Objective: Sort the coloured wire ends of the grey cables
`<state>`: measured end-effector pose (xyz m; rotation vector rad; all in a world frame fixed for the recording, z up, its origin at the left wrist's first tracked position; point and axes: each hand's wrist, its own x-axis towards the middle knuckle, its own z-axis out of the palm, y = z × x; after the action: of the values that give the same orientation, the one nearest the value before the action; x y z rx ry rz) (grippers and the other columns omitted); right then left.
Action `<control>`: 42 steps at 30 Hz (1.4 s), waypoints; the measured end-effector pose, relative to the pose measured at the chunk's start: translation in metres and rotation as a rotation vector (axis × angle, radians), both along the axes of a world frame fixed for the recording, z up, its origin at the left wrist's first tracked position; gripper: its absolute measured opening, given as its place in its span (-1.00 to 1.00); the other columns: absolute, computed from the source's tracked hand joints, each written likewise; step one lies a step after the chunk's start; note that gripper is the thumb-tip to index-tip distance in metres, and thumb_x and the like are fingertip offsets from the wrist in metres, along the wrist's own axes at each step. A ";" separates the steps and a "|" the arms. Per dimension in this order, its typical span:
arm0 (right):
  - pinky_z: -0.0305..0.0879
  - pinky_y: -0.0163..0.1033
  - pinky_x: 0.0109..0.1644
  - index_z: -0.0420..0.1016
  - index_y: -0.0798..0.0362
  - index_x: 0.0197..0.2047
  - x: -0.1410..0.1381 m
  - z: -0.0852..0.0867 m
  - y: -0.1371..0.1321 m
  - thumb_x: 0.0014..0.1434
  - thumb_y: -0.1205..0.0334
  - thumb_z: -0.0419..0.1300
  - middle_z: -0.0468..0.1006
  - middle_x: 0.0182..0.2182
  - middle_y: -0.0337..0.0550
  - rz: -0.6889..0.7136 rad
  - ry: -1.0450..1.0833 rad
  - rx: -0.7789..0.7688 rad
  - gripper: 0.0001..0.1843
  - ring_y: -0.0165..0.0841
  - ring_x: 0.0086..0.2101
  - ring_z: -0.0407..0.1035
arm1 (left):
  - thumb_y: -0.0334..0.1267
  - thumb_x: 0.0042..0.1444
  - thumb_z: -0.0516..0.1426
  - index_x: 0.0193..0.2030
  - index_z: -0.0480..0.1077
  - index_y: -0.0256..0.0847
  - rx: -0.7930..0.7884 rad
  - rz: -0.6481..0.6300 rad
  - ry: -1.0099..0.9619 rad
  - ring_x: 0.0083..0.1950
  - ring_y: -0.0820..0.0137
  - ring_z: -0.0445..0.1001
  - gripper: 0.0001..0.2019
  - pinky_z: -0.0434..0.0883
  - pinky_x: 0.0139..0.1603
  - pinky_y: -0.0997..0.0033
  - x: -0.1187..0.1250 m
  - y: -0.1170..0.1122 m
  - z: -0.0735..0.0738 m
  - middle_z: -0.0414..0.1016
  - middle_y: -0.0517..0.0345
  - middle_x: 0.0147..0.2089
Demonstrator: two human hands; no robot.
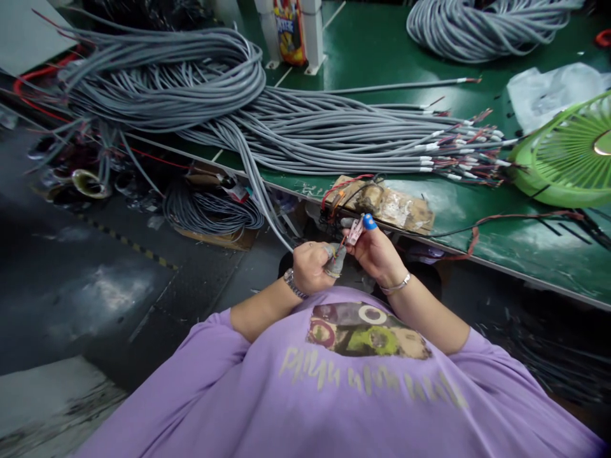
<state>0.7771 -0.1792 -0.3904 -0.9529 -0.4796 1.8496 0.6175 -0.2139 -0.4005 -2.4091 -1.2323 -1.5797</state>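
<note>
My left hand [312, 267] is closed round the end of a grey cable [267, 207], with grey covers on its thumb and a finger. Thin coloured wires [342, 244] stick out of that cable end towards the right. Facing it, my right hand [379, 253] pinches a small pale pinkish-white piece [354, 231], perhaps a connector, where the wires end. A blue cover [369, 221] sits on one fingertip of this hand. Whether the wires are seated in the piece is too small to tell. Both hands are in front of my body, just below the bench edge.
A large bundle of grey cables [305, 130] lies along the green bench [363, 38], stripped ends to the right. A taped block [394, 207] with wires sits at the bench edge. Right stands a green fan [563, 159]; behind it are a plastic bag [554, 92] and a cable coil [477, 28].
</note>
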 end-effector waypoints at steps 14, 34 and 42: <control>0.29 -0.38 -0.43 0.51 0.03 -0.38 -0.005 -0.006 0.001 -0.03 -0.15 0.41 0.61 -0.49 -0.26 -0.105 0.027 0.037 -0.59 -0.48 -0.49 0.42 | -0.25 0.17 0.08 -0.48 0.35 -0.19 0.063 0.010 0.127 -0.55 0.47 0.40 -0.80 0.36 -0.44 0.47 0.008 0.005 -0.011 0.43 0.19 -0.59; 0.06 -0.42 -0.62 0.33 0.03 -0.45 0.038 -0.027 -0.013 -0.06 -0.06 0.44 0.41 -0.56 -0.33 -0.050 -0.120 0.077 -0.56 -0.58 -0.65 0.12 | -0.21 0.08 0.20 -0.19 0.52 -0.19 -0.786 -0.243 0.390 -0.21 0.26 0.58 -0.82 0.44 -0.18 0.34 -0.007 -0.010 -0.020 0.62 0.03 -0.23; -0.17 -0.38 -0.65 0.30 0.02 -0.51 0.055 -0.010 -0.031 0.01 0.00 0.42 0.15 -0.68 -0.41 -0.039 -0.319 0.283 -0.59 -0.57 -0.67 -0.09 | -0.04 0.20 0.14 -0.40 0.54 -0.23 -0.957 -0.246 -0.195 -0.40 0.40 0.55 -0.67 0.42 -0.32 0.45 -0.018 0.001 -0.008 0.61 0.08 -0.41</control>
<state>0.8318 -0.2101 -0.4000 -1.0552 -0.8850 1.5483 0.5991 -0.2127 -0.4081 -3.0617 -2.2020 -1.5138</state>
